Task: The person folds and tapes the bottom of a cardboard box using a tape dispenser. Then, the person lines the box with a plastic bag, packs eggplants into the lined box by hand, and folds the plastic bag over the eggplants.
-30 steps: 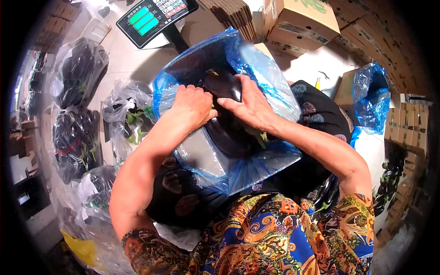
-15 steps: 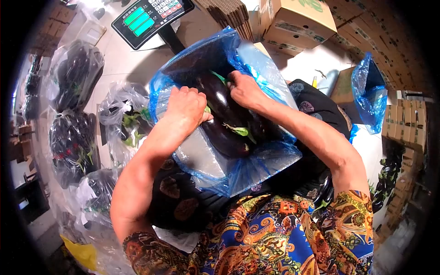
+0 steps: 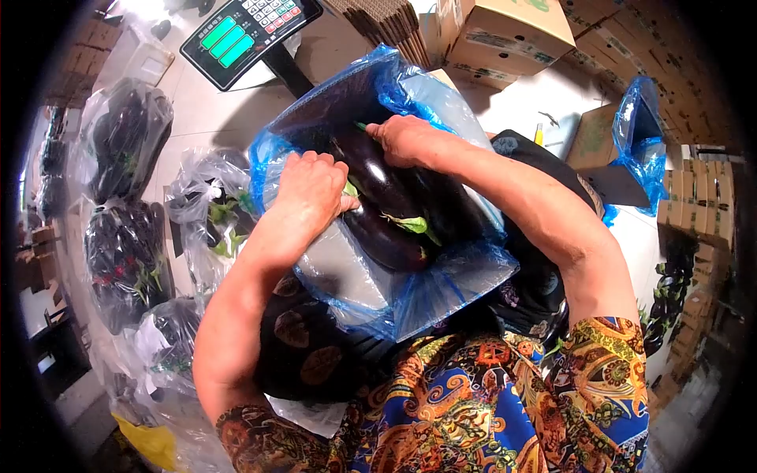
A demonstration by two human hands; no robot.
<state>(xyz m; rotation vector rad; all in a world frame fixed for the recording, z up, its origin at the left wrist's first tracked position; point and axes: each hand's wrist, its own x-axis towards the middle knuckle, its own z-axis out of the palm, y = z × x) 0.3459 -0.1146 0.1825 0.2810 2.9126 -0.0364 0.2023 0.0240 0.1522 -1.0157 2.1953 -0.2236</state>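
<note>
Between my legs stands a box lined with a blue plastic bag [image 3: 441, 288], its film folded over the rim. Several dark, glossy eggplants lie side by side inside, one eggplant [image 3: 371, 164] in the middle. My left hand [image 3: 314, 188] is closed at the left side of the box on the green stem end of the lower-left eggplant [image 3: 386, 243]. At the far end, my right hand [image 3: 404, 142] is closed on the stem end of an eggplant, a bit of green stem showing at its fingertips. The fingers' undersides are hidden.
A scale display [image 3: 244, 35] stands beyond the box. Clear bags of eggplants [image 3: 122, 260] line the left side. Flattened cardboard [image 3: 386, 27] and a closed carton [image 3: 509, 35] are at the back. Another blue-lined box [image 3: 595, 138] stands at right, near stacked cartons [image 3: 698, 205].
My right hand has shifted slightly left and toward the far end of the box, its forearm now reaching further over the eggplants. My left hand keeps its place on the eggplant.
</note>
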